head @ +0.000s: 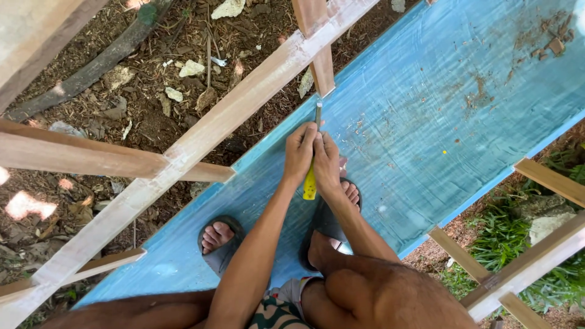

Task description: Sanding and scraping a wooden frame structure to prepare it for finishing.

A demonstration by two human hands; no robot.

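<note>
Blue board [426, 109] on a timber frame [201, 140] above littered ground.
Both hands, left [300, 152] and right [327, 161], clamped together around a yellow-handled tool [310, 186], steadying its tip against the board.

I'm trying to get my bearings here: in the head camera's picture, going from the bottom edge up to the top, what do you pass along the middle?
Patterned shorts → grey sandal on the blue board → yellow tool handle → left hand and right hand together → metal tool tip → pale wooden rail → littered soil.

two hands [314, 155], one chisel [312, 164], two sandals [220, 259]
</note>
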